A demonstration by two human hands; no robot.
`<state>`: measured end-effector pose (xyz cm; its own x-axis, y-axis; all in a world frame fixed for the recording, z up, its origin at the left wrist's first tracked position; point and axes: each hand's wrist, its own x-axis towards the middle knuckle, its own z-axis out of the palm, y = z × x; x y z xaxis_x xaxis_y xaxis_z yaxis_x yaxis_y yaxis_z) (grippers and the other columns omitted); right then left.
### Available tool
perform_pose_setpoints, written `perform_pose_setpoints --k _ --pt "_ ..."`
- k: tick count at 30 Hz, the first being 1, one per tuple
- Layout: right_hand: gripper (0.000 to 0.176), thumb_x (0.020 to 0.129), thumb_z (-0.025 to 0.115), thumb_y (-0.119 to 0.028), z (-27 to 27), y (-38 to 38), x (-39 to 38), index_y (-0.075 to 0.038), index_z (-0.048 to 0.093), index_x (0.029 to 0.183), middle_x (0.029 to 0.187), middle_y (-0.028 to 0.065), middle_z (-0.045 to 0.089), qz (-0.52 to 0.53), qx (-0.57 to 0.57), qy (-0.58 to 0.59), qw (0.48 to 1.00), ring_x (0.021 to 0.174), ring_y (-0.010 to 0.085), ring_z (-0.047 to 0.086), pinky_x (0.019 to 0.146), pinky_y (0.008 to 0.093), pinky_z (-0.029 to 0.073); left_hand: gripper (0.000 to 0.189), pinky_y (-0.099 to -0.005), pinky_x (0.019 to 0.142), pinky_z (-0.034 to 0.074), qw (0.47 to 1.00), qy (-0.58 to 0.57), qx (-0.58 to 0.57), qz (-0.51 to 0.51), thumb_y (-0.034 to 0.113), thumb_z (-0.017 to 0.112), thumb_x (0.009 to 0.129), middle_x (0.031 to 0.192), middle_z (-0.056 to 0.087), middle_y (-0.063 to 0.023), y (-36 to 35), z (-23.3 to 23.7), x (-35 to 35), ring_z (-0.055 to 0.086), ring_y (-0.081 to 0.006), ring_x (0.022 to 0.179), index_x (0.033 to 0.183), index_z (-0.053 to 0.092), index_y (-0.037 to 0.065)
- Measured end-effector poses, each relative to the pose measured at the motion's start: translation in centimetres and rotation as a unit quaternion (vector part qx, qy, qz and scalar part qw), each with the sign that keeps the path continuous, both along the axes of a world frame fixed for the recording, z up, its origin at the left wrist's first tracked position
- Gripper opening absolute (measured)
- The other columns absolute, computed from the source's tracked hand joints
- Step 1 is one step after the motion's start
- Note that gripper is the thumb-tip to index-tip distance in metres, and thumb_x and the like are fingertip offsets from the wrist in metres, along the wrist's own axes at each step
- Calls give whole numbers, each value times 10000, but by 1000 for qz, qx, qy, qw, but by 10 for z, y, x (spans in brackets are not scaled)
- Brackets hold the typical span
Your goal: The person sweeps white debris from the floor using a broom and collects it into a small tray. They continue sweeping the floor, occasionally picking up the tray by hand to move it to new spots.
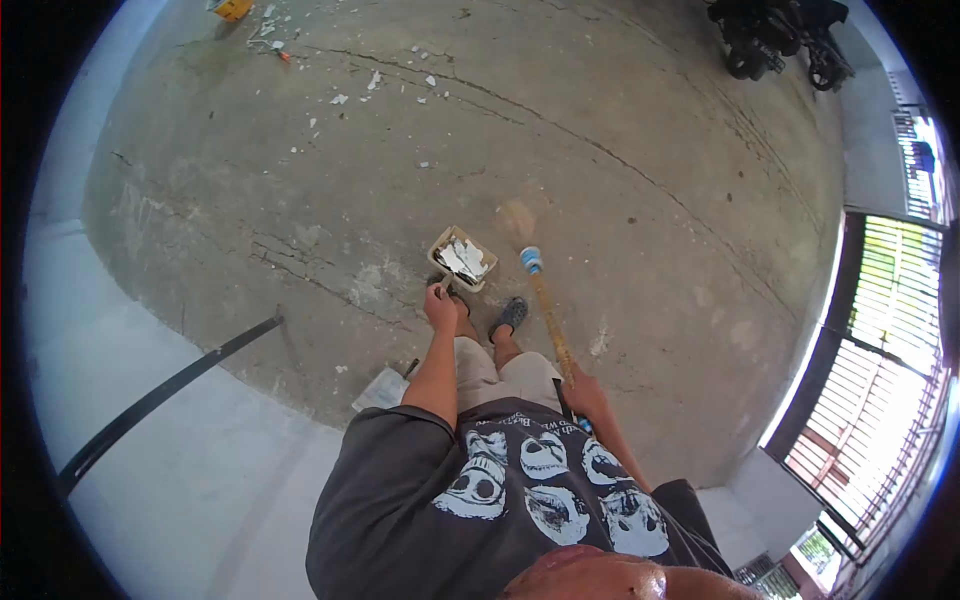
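Observation:
My left hand (439,305) is closed around the short handle of a cream dustpan (484,284), low in front of my legs. White flakes and broken pieces (461,256) fill the dustpan. Lower on the right, my right hand (586,394) grips the stick of a broom (547,308). That broom has a yellowish handle, a blue-and-white binding and tan bristles (517,222), which point away from me over the floor, to the right of the dustpan. The bristles look slightly blurred.
White debris (374,80) is scattered over the cracked concrete floor (650,280). A yellow container (231,9) stands far left, a black motorcycle (770,40) far right. A dark pole (170,395) juts from the left. Barred windows (865,370) line the right side.

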<state>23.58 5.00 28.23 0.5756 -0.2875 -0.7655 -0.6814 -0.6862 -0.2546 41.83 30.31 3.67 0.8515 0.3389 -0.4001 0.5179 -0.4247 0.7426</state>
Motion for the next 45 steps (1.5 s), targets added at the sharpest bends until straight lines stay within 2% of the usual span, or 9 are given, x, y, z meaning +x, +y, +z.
perform_pose_setpoints --k 3,5,9,18,21,23,33,38,45 --pt "627 812 543 -305 52 19 21 -73 356 1363 1009 286 605 -4 36 134 990 977 413 588 865 458 461 151 -401 749 475 997 -27 56 -35 106 586 846 920 632 -168 0 8 11 613 -338 865 976 581 30" --pt "601 832 565 -295 71 24 16 -88 373 1362 1097 259 594 -38 116 129 984 1041 361 581 912 388 442 162 -402 736 476 996 -6 66 -63 124 606 828 905 633 -167 -3 25 23 613 -335 849 962 586 35" --pt "633 844 577 -300 93 46 7 -121 327 1397 1135 269 572 -73 158 45 984 1072 357 568 906 417 439 183 -402 692 481 991 49 52 -114 171 657 780 847 633 -165 6 21 39 613 -326 792 894 601 40" --pt "627 863 578 -182 152 61 104 -175 299 1425 720 66 562 -244 123 17 962 496 122 505 477 301 460 244 -368 686 497 990 103 38 -88 171 739 676 814 646 -118 67 37 72 629 -276 766 847 632 34" --pt "618 862 570 -167 129 58 140 -184 308 1421 696 80 567 -212 92 -7 973 451 129 497 426 303 447 232 -358 699 502 994 71 18 -87 153 736 667 818 652 -120 84 37 66 634 -265 770 840 645 27" --pt "601 851 550 -168 100 50 160 -123 327 1407 864 186 648 -78 20 -88 993 532 193 599 500 347 500 220 -350 692 504 994 96 -11 -56 148 729 669 810 656 -119 91 23 61 639 -252 757 834 649 26" --pt "595 844 557 -211 49 43 340 -95 340 1385 950 260 630 62 56 7 996 636 315 648 596 423 526 187 -315 638 507 982 100 -68 144 117 697 679 755 662 -103 92 26 84 646 -207 661 838 655 27" --pt "577 852 496 -247 14 31 345 -115 331 1389 1032 292 591 263 7 41 964 954 419 582 848 470 458 175 -315 633 501 987 90 22 131 111 681 713 758 652 -98 88 28 109 658 -204 666 863 647 26" --pt "598 849 524 -268 75 -9 273 -103 331 1390 1081 285 583 262 152 126 945 1027 412 564 887 432 444 186 -323 618 499 990 70 39 114 99 677 737 778 636 -111 80 -1 134 661 -193 646 889 614 13"
